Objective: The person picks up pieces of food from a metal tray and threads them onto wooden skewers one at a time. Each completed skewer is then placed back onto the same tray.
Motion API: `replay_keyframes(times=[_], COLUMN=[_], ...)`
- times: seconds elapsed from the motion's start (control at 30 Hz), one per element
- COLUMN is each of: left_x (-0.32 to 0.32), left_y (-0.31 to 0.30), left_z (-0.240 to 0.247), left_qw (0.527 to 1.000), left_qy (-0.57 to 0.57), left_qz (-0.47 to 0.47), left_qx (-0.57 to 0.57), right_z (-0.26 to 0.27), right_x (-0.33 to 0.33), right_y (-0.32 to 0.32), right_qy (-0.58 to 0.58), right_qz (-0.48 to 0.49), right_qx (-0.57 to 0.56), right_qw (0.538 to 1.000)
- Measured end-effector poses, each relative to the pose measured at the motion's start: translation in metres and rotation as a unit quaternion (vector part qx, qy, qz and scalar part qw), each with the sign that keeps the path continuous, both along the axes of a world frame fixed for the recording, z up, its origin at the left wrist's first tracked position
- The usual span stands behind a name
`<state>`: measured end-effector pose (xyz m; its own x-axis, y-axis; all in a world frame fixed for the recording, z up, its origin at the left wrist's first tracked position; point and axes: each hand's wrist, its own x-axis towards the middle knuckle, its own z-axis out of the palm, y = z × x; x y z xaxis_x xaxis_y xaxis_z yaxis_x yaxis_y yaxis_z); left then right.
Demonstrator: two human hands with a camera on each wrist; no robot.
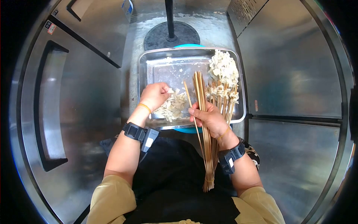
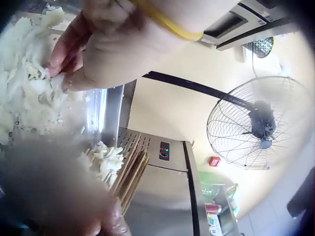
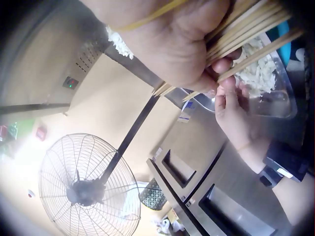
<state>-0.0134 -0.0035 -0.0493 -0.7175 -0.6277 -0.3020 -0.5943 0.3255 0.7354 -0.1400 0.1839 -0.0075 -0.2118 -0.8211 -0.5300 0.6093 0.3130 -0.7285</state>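
Note:
In the head view the left hand [image 1: 154,96] pinches at a loose pile of pale, thin pieces [image 1: 172,106] in the metal tray [image 1: 156,54]. The left wrist view shows its fingertips [image 2: 58,69] on the white pieces [image 2: 24,83]. The right hand [image 1: 209,120] grips a bundle of thin wooden sticks [image 1: 204,149]; one stick [image 1: 193,118] stands apart at the thumb and fingertips. To the right, sticks threaded with pale pieces [image 1: 225,93] lie in the tray, beside a larger white heap [image 1: 223,67].
Steel cabinets stand at the left [image 1: 89,89] and right [image 1: 291,67]. Beyond the tray is a round black stand base [image 1: 171,35] with a pole. A turquoise rim [image 1: 189,45] shows under the tray. The left wrist view shows a wire fan [image 2: 263,123].

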Motion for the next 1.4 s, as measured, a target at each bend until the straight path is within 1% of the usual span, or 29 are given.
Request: replay_keyframes(times=[0.03,0.07,0.13,0.23,0.33,0.43,0.53,0.63,0.83,0.93,1.03,1.13,1.23,1.33,1.4], left_x=[0.001,0.002,0.001,0.0,0.002,-0.002,-0.003,-0.002,-0.004,-0.004,-0.005,-0.004,-0.005,-0.009,-0.01], left_y=[-0.005,-0.006,-0.005,-0.006,-0.007,0.002,0.004,0.002,0.004,0.005,0.006,0.004,0.005,0.009,0.008], left_z=[-0.003,-0.005,0.016,0.024,0.024,0.034,0.041,0.035,0.045,0.037,0.032,0.023,0.021,0.029,0.025], left_qw=[0.998,0.991,0.959,0.941,0.912,0.882,0.859,0.852,0.865,0.877,0.874,0.897,0.907,0.92,0.933], left_qy=[0.032,0.05,0.086,0.12,0.184,0.236,0.248,0.254,0.199,0.208,0.221,0.228,0.23,0.237,0.229], left_qz=[-0.005,0.01,0.043,0.053,0.045,0.073,0.105,0.114,0.139,0.129,0.129,0.091,0.088,0.104,0.107], left_qx=[0.052,0.124,0.267,0.312,0.365,0.402,0.436,0.444,0.439,0.414,0.413,0.369,0.343,0.295,0.257], right_z=[-0.001,-0.001,0.0,-0.002,-0.003,-0.005,-0.005,-0.006,-0.006,-0.007,-0.007,-0.008,-0.009,-0.011,-0.011], right_x=[-0.001,-0.001,0.0,0.002,0.003,0.004,0.005,0.005,0.004,0.004,0.004,0.004,0.003,0.003,0.004], right_y=[0.0,0.0,0.0,-0.002,-0.004,-0.005,-0.006,-0.006,-0.004,-0.004,-0.004,-0.004,-0.004,-0.004,-0.004], right_qy=[-0.004,-0.008,-0.012,-0.003,0.005,0.006,0.005,0.006,0.004,0.004,0.002,0.002,0.001,0.0,-0.001], right_qz=[0.001,0.003,-0.003,-0.006,-0.006,-0.006,-0.007,-0.005,0.001,0.005,0.006,0.008,0.01,0.011,0.01], right_qx=[-0.004,-0.007,-0.002,0.001,0.004,0.005,0.007,0.007,0.003,-0.001,0.0,-0.003,-0.005,-0.005,-0.006], right_qw=[1.0,1.0,1.0,1.0,1.0,1.0,1.0,1.0,1.0,1.0,1.0,1.0,1.0,1.0,1.0])
